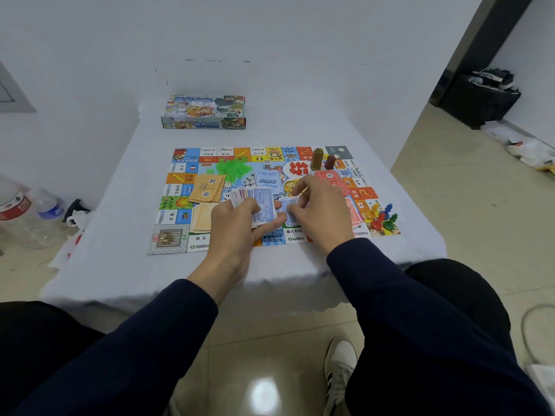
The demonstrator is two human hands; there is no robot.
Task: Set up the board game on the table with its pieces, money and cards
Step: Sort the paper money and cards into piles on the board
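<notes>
Gripping flat paper notes (264, 205), left hand (237, 223); right hand (318, 211) pinching one.

Plastic bottle (48, 205) on floor, left | black bin (480, 100) far right, against wall | white sneaker (339, 370) near, on tiles

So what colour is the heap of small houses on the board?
Bright green houses, clearest in the head view.

I see matt white cloth on the table (120, 175), a glossy printed paper board (171, 241), and translucent green plastic houses (232, 169) heaped on it.
</notes>
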